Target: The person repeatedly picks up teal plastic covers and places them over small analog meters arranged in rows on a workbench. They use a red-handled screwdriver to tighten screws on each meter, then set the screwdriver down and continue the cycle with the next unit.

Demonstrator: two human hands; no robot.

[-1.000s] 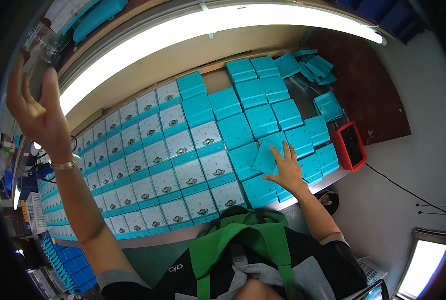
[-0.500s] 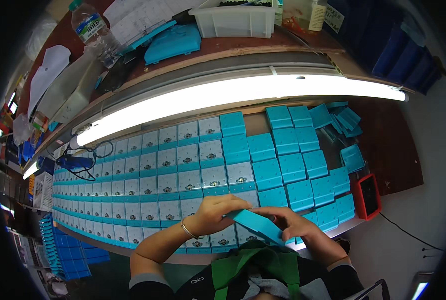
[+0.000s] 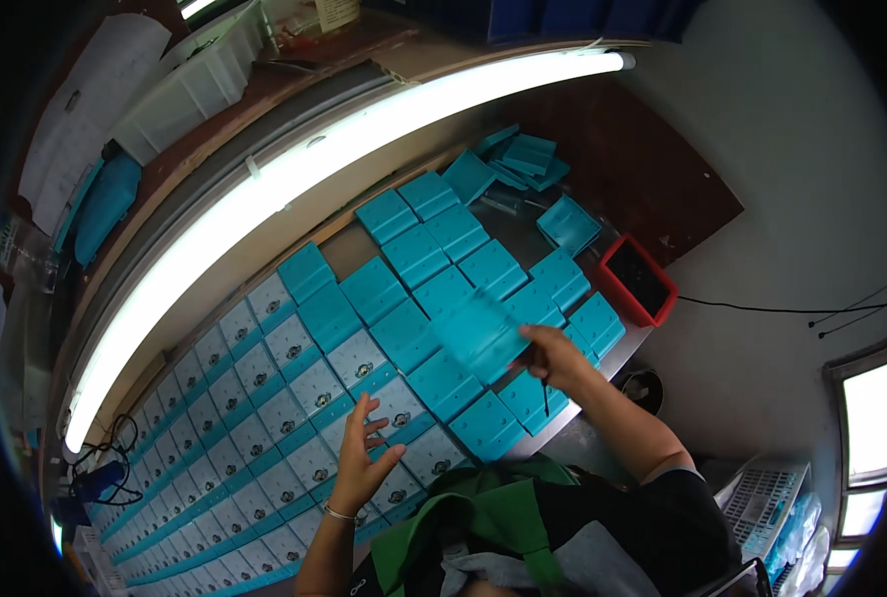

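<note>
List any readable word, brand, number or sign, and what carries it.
No text is readable enough to quote.
White-faced meters: dial markings too small.
Pale label, top edge: too blurred.
White sheet, upper left: marks too faint.
Black shirt: white mark, too small.
Teal case in the right hand: blurred, no text visible.

A squarish teal case (motion-blurred) — held above similar teal cases — with a slim dark rod near it.

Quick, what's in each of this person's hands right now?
Left hand: open, nothing visible in it, above the white-faced meters.
Right hand: closed on a blurred teal case; a thin dark rod shows below it.
</note>
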